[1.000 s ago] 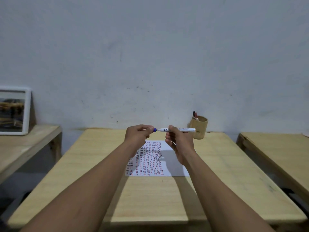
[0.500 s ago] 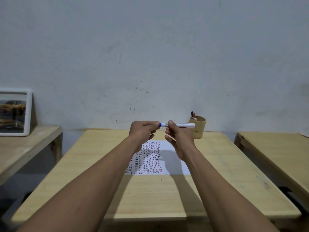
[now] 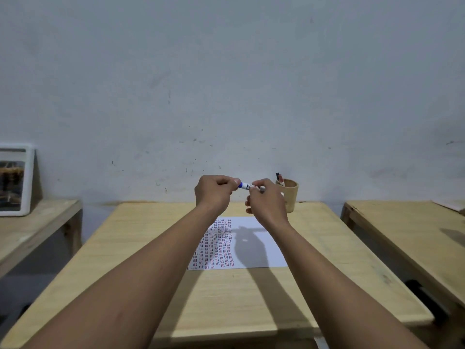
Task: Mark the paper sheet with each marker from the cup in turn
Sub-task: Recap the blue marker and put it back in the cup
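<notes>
Both my hands hold a white marker with a blue end [image 3: 246, 185] level in the air above the far part of the table. My left hand [image 3: 214, 193] pinches its blue left end, where a cap may sit hidden in the fingers. My right hand [image 3: 266, 202] grips the barrel. Below them lies the paper sheet [image 3: 266, 250], its left half covered with rows of short red and dark strokes. A tan cup [image 3: 292, 195] stands at the back right of the table with two markers [image 3: 279, 178] sticking out.
The wooden table [image 3: 130, 260] runs to a grey wall. A second table [image 3: 402, 230] stands on the right and a lower bench [image 3: 37, 230] on the left carries a white-framed picture [image 3: 15, 180]. Gaps separate the tables.
My hands have come closer together and risen slightly. The left hand now covers the blue end, and less of the barrel shows past the right hand.
</notes>
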